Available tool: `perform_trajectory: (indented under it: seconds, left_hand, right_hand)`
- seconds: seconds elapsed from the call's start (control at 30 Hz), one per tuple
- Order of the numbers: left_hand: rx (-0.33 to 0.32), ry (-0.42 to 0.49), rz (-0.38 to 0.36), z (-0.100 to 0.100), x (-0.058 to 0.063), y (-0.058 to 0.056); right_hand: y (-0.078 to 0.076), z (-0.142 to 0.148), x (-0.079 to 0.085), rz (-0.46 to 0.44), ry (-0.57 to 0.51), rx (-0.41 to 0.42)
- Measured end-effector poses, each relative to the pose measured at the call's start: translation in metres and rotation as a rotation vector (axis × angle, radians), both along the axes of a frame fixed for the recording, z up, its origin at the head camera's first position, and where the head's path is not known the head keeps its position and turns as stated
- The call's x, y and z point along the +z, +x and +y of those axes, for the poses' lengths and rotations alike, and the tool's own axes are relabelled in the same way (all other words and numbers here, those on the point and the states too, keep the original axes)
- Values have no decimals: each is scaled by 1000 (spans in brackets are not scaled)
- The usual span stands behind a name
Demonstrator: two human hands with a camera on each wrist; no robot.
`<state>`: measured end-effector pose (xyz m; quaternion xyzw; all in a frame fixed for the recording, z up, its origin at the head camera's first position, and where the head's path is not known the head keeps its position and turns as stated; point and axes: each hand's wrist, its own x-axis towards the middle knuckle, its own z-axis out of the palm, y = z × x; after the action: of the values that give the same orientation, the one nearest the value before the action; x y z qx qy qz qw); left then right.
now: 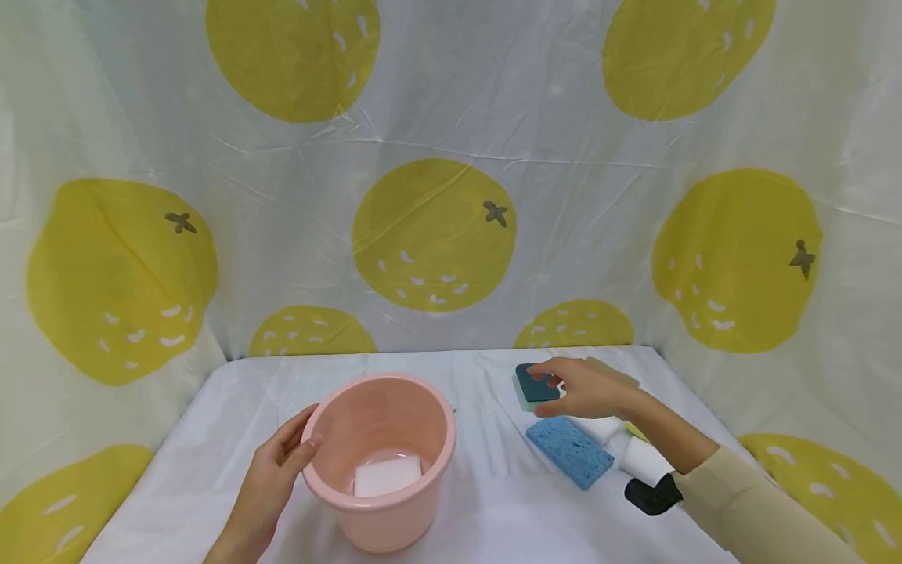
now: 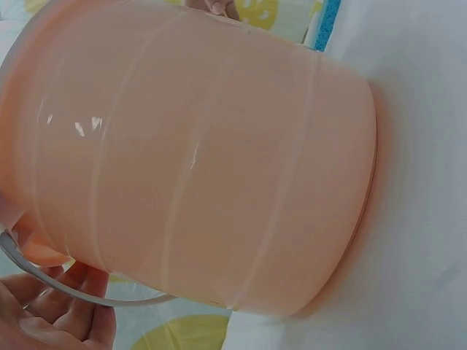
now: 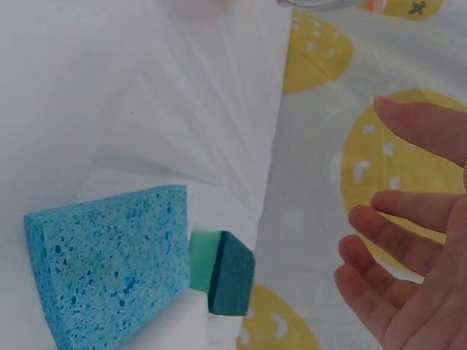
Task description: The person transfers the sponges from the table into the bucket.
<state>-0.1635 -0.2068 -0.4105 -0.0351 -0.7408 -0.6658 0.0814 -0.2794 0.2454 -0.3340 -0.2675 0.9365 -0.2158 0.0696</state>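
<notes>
A pink bucket (image 1: 387,521) stands upright on the white cloth, and a white block-shaped sponge (image 1: 386,478) lies at its bottom. At the bucket's left rim my left hand (image 1: 271,470) holds on, thumb over the edge and fingers outside. Its fingers lie by the bucket's thin handle (image 2: 91,297) in the left wrist view. My right hand (image 1: 590,388), fingers spread, hovers close over a dark-green-and-mint sponge (image 1: 537,384); nothing is in its grasp. In the right wrist view that sponge (image 3: 232,275) sits just beyond a large blue sponge (image 3: 113,266).
Under and beside my right forearm lie a white block (image 1: 600,428), a bit of something yellow-green (image 1: 636,431) and a white object (image 1: 644,460) with a black end (image 1: 654,495). A lemon-print curtain (image 1: 437,235) encloses the back and sides.
</notes>
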Motion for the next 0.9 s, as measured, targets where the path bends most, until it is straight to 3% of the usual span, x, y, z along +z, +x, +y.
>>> perform_trajectory:
  seconds: [0.43,0.9]
  left_hand:
    - [19,19,-6,2,-2,0]
    - [27,11,-8,2,-3,0]
  right_hand:
    - [2,25,-25,41,-26,35]
    - [13,38,-77,-54,-49,-222]
